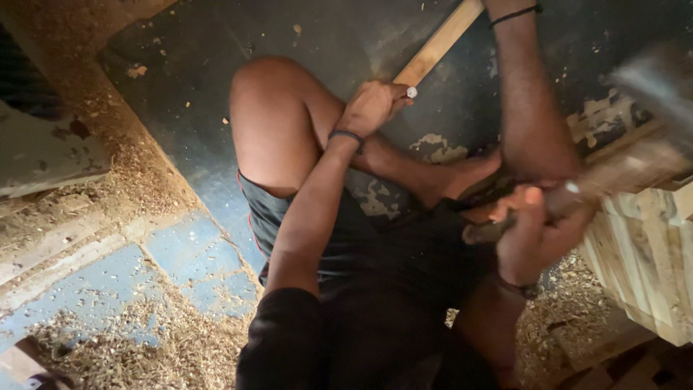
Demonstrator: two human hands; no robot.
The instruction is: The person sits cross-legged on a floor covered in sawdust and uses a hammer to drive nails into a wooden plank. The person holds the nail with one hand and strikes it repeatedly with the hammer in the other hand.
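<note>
While the left hand [372,107] grips the wooden slat [439,45], fingers clamped, the right hand [538,231] — fist closed on a blurred hammer handle [613,173] — hangs beside the pale wooden block [646,253]. Step: mid-swing, judging by blur; next calls for aim.

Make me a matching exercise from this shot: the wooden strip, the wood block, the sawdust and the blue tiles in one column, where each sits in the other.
1 wooden strip
2 wood block
3 sawdust
4 blue tiles

a right edge, beside the right hand
b lower left, scattered on the floor
c top centre, gripped by the left hand
d left of the bent knee

Pairs: 1-c, 2-a, 3-b, 4-d
</note>
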